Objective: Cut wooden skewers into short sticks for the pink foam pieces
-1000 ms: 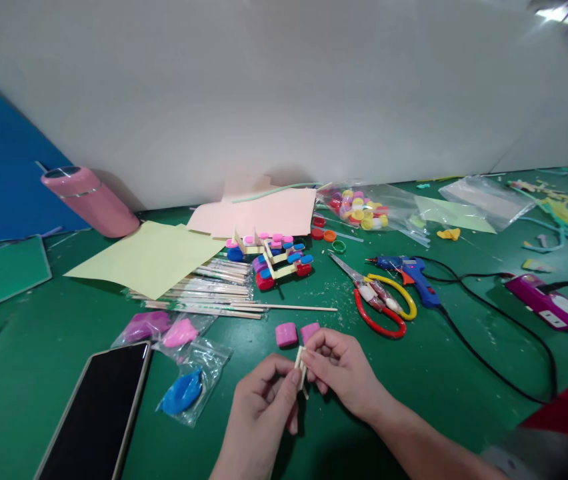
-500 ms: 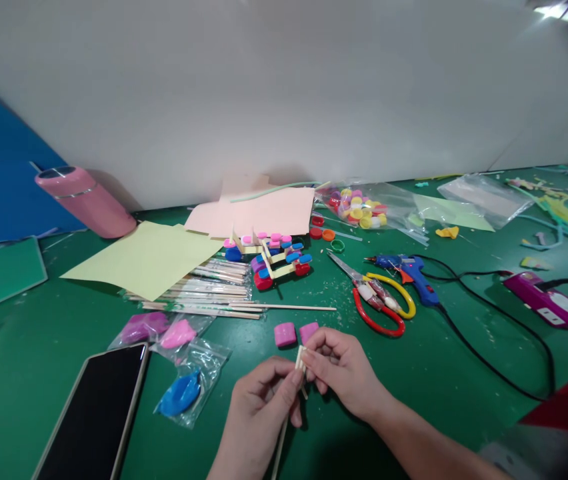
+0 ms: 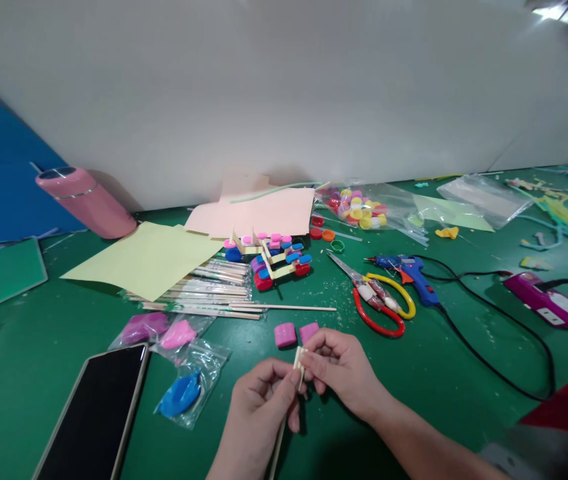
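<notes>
Pale wooden sticks [image 3: 297,361] are pinched between my two hands at the lower middle. My left hand [image 3: 265,402] grips them from the left, and one long stick [image 3: 277,448] runs down below its fingers. The fingertips of my right hand [image 3: 343,369] press on the upper part of the short sticks. Just beyond the fingers lie two pink-purple clay blocks, a left one [image 3: 285,335] and a right one [image 3: 309,332] close to my right fingertips. Colourful small stick-and-clay models [image 3: 277,260] stand farther back.
A phone [image 3: 94,413] and bagged clay [image 3: 180,395] lie left. Wrapped sticks [image 3: 204,293], yellow paper [image 3: 147,260] and a pink bottle [image 3: 89,203] are behind. Scissors [image 3: 381,300], a blue glue gun [image 3: 417,273] with its cord, and a purple device [image 3: 547,300] lie right.
The fingers of my left hand and the short sticks have shifted very slightly. The long stick's lower end has moved a little left. Both hands still hold the sticks.
</notes>
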A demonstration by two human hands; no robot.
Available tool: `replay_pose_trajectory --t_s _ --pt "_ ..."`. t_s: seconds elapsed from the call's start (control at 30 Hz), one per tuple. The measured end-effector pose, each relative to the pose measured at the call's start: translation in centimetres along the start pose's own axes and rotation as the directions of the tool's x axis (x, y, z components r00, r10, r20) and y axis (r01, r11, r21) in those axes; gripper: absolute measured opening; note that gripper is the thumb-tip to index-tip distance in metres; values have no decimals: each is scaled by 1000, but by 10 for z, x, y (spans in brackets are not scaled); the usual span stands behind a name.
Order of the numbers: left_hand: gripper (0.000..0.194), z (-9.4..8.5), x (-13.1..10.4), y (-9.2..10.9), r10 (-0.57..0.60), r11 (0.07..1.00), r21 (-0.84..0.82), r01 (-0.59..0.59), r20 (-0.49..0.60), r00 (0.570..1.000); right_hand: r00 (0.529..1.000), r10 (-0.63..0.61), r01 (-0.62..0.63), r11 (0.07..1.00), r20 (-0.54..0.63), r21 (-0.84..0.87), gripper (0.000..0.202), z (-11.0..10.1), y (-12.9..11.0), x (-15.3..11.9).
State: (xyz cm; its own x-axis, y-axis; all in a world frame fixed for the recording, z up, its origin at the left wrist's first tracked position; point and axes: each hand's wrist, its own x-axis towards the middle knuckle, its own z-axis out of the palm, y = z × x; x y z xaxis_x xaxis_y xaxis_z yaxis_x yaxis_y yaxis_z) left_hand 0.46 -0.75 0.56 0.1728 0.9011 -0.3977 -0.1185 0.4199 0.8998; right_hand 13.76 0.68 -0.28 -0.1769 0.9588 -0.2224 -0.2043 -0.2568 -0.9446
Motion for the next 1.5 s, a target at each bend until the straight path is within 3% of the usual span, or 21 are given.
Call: replay_pose_trajectory --t_s 0.47,0.77,1.27,1.5 --pt "18 3 -1 2 -1 997 -74 0 -19 1000 1000 -14 13 999 -28 -37 30 2 -1 1" --pt "19 3 -1 3 -23 994 -108 22 -12 1000 1000 -23 22 1000 -16 -6 21 2 1 1" --pt "19 4 0 0 -40 996 -78 39 -8 999 999 24 -27 997 -32 -71 33 2 1 1" --pt "19 3 1 -1 -64 993 -92 69 57 996 999 47 -48 996 -24 -71 29 1 -4 2"
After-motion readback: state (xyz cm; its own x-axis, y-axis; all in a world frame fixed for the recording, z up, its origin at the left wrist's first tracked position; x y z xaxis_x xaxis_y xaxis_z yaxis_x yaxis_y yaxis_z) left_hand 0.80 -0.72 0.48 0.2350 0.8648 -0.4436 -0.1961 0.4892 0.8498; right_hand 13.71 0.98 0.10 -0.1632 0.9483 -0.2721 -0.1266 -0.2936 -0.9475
